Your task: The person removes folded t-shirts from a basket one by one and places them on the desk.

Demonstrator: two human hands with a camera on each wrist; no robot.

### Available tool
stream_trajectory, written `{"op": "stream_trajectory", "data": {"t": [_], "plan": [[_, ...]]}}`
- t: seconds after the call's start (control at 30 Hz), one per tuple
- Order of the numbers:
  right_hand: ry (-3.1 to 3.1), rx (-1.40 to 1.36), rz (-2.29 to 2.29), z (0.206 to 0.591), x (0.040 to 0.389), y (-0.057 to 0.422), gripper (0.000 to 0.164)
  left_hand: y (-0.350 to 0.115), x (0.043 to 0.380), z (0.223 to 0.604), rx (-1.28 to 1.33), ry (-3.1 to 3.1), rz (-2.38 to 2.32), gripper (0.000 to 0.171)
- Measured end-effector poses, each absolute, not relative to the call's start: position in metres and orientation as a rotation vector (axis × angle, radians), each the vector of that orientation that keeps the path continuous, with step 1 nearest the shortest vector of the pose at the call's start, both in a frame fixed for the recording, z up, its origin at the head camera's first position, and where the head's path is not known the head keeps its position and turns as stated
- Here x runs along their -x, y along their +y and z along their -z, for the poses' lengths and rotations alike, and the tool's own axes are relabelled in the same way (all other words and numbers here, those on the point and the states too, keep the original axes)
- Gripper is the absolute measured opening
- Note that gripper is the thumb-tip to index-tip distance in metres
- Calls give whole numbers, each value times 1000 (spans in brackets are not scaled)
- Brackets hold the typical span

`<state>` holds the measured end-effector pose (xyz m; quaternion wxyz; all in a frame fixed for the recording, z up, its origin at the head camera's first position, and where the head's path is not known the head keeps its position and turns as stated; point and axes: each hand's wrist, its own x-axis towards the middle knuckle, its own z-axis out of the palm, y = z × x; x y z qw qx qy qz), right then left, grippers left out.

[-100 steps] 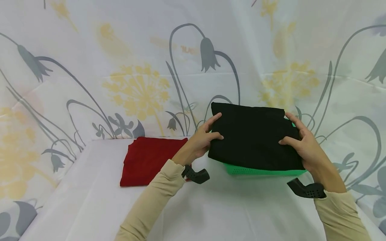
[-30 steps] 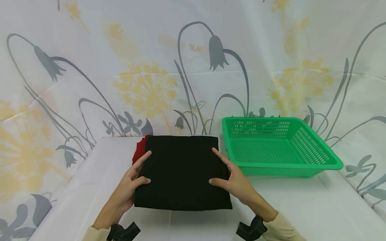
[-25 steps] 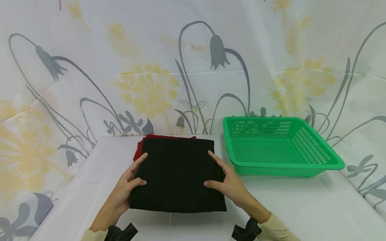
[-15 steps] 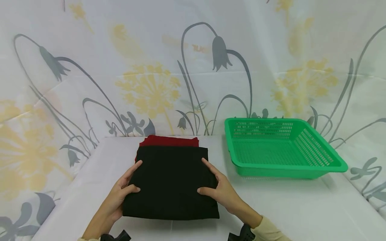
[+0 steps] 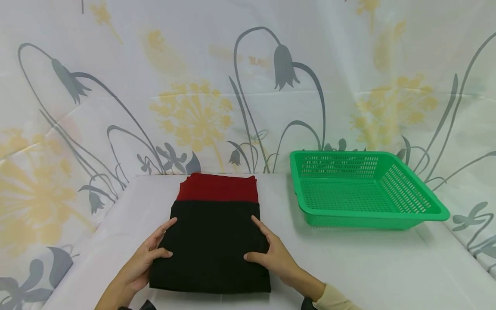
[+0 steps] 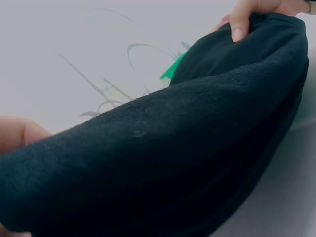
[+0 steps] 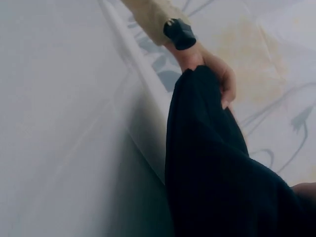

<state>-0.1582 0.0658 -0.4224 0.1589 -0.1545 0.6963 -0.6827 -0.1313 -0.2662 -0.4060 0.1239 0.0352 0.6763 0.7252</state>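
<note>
A folded black cloth [image 5: 211, 245] hangs between my hands near the front of the table in the head view. My left hand [image 5: 140, 263] grips its left edge with the thumb on top, and my right hand [image 5: 276, 259] grips the right edge the same way. The fingers beneath are hidden. Behind it lies a folded red cloth [image 5: 218, 188], its front part covered by the black one. In the left wrist view the black cloth [image 6: 148, 138] bows into thick layers. The right wrist view shows the cloth [image 7: 207, 148] sagging between both hands.
A green plastic basket [image 5: 372, 221] with perforated walls stands at the back right, with nothing seen inside. A white sheet covers the table [image 5: 348, 267]. Behind rises a flower-printed curtain [image 5: 186, 51].
Both hands have carried the black cloth left from in front of the basket, then lower and nearer to me. The basket is now uncovered, and more of the red cloth shows than a second ago.
</note>
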Motion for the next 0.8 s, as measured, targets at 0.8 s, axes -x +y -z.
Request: {"op": "stream_trajectory", "data": {"t": [0.8], "plan": [[1951, 367, 1889, 432, 143, 72, 91, -286, 127, 426, -198, 1684, -2009, 78]]}}
